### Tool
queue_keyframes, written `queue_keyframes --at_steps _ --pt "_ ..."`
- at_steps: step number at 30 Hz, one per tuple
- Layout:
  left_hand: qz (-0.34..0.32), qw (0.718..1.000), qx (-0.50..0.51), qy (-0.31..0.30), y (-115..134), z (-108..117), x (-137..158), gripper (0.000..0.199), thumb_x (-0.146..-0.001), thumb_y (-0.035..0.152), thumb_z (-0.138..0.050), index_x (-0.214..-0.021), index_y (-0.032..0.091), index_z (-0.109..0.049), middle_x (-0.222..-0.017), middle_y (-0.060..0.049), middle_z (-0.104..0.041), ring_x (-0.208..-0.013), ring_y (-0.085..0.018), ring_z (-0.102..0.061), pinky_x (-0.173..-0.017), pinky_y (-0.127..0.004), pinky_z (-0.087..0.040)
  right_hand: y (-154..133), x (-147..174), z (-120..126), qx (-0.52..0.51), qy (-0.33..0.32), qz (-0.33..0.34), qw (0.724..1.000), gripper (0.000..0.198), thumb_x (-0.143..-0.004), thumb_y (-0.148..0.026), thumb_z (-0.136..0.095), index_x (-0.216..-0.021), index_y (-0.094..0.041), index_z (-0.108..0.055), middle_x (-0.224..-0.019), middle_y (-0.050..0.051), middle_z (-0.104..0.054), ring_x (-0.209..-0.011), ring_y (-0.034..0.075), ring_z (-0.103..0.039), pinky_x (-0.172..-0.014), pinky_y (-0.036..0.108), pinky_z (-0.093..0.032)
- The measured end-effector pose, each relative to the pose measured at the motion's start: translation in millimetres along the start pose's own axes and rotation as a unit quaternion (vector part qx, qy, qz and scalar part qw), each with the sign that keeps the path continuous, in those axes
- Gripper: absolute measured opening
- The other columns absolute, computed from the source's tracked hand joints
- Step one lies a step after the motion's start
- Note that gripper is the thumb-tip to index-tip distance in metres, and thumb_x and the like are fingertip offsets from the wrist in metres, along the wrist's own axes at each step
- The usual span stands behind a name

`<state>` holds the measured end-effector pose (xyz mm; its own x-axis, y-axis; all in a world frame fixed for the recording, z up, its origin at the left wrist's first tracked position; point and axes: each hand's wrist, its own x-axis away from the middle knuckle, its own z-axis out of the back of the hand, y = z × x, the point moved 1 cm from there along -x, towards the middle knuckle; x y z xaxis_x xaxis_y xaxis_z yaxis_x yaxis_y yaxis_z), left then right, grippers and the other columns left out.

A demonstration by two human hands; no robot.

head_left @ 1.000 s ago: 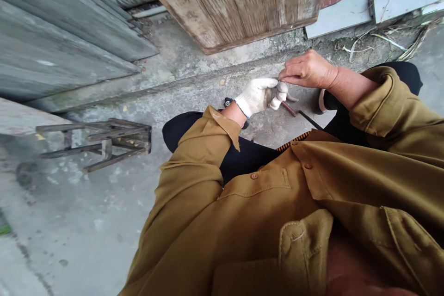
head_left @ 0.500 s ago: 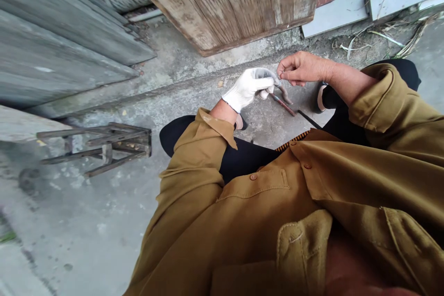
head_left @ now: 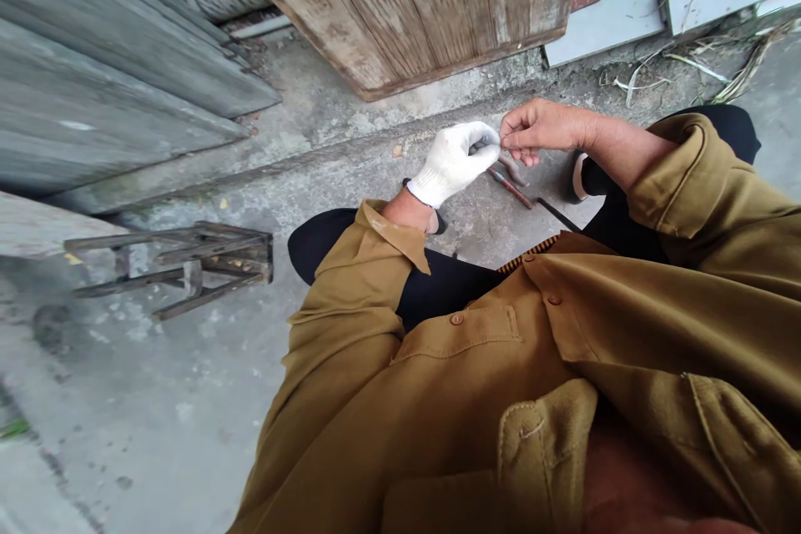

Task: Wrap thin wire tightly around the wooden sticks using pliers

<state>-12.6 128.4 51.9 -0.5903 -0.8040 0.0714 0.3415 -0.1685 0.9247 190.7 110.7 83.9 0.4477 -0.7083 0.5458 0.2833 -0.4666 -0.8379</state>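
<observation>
My left hand (head_left: 460, 158) wears a white knitted glove with a grey coating on the fingers. Its thumb and fingertips are pinched together. Bare, my right hand (head_left: 541, 131) meets it fingertip to fingertip, also closed in a pinch. Whatever lies between the fingertips is too small or hidden to make out. Below and between the hands, a tool with worn reddish handles (head_left: 516, 189) shows on the concrete, its upper part covered by the glove. A thin dark bar (head_left: 556, 215) lies beside it, running toward my lap.
A wooden board (head_left: 425, 8) leans ahead over a low concrete ledge. Grey panels (head_left: 113, 75) stand at the left, with a small wooden stool (head_left: 213, 254) lying on its side near my left knee. Stacked tiles (head_left: 610, 21) and dry stalks (head_left: 744, 75) are at the upper right.
My gloved hand has turned, bringing its thumb and fingers together against the right fingertips. My right hand has shifted very slightly.
</observation>
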Motion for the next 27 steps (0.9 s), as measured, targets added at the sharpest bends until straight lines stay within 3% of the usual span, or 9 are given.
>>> queue_keyframes --at_steps 5,11,17,21,25,27 --pt "-0.001 0.999 -0.032 -0.02 1.8 12.7 1.0 0.014 -0.076 0.019 -0.064 -0.085 0.018 -0.074 -0.081 -0.002 -0.073 -0.08 -0.017 -0.065 -0.083 -0.034 -0.055 2.2 -1.6 0.4 -0.059 -0.009 -0.035 0.998 0.034 -0.086 -0.04 -0.089 -0.073 -0.018 -0.066 -0.057 -0.002 -0.063 -0.046 0.008 -0.055 -0.045 0.019 -0.047" --pt "-0.01 1.0 -0.018 -0.005 2.4 16.0 -0.1 0.015 -0.079 0.019 -0.062 -0.087 0.018 -0.074 -0.088 -0.003 -0.075 -0.084 -0.017 -0.067 -0.085 -0.033 -0.055 3.0 -3.2 1.0 -0.081 0.002 -0.068 0.994 0.018 -0.088 -0.03 -0.084 -0.08 -0.018 -0.073 -0.056 -0.002 -0.062 -0.044 0.009 -0.054 -0.043 0.019 -0.044" --pt "0.0 0.999 -0.051 -0.004 5.2 13.8 0.7 0.011 -0.078 0.018 -0.063 -0.085 0.018 -0.071 -0.082 -0.003 -0.072 -0.082 -0.017 -0.065 -0.083 -0.033 -0.055 6.6 -4.2 -0.3 0.018 0.009 -0.004 1.0 0.026 -0.084 -0.026 -0.086 -0.07 -0.017 -0.067 -0.052 -0.003 -0.058 -0.046 0.008 -0.052 -0.046 0.02 -0.037" --pt "0.008 0.999 -0.045 0.022 -1.0 6.6 -1.4 0.004 -0.08 0.018 -0.065 -0.083 0.019 -0.068 -0.079 -0.003 -0.068 -0.085 -0.019 -0.066 -0.083 -0.036 -0.055 5.5 -6.2 -1.7 0.113 0.087 0.054 0.988 0.025 -0.088 -0.018 -0.079 -0.069 -0.018 -0.063 -0.05 -0.005 -0.051 -0.053 0.01 -0.054 -0.056 0.023 -0.04" --pt "0.05 0.998 0.019 0.036 -10.5 -7.9 -2.8 0.002 -0.083 0.021 -0.064 -0.085 0.02 -0.065 -0.074 -0.002 -0.063 -0.075 -0.017 -0.063 -0.072 -0.035 -0.055 1.7 -8.2 -4.7 0.271 0.201 0.098 0.936 0.028 -0.088 -0.006 -0.069 -0.07 -0.022 -0.054 -0.057 0.0 -0.053 -0.074 0.02 -0.063 -0.076 0.032 -0.046" --pt "0.1 0.991 0.086 0.022 -11.1 -12.5 -1.7 0.005 -0.086 0.025 -0.063 -0.087 0.02 -0.065 -0.07 -0.001 -0.062 -0.063 -0.013 -0.059 -0.062 -0.031 -0.052 0.6 -7.6 -5.7 0.301 0.221 0.107 0.921 0.027 -0.089 -0.006 -0.067 -0.073 -0.023 -0.053 -0.062 0.002 -0.056 -0.083 0.024 -0.064 -0.083 0.035 -0.047"
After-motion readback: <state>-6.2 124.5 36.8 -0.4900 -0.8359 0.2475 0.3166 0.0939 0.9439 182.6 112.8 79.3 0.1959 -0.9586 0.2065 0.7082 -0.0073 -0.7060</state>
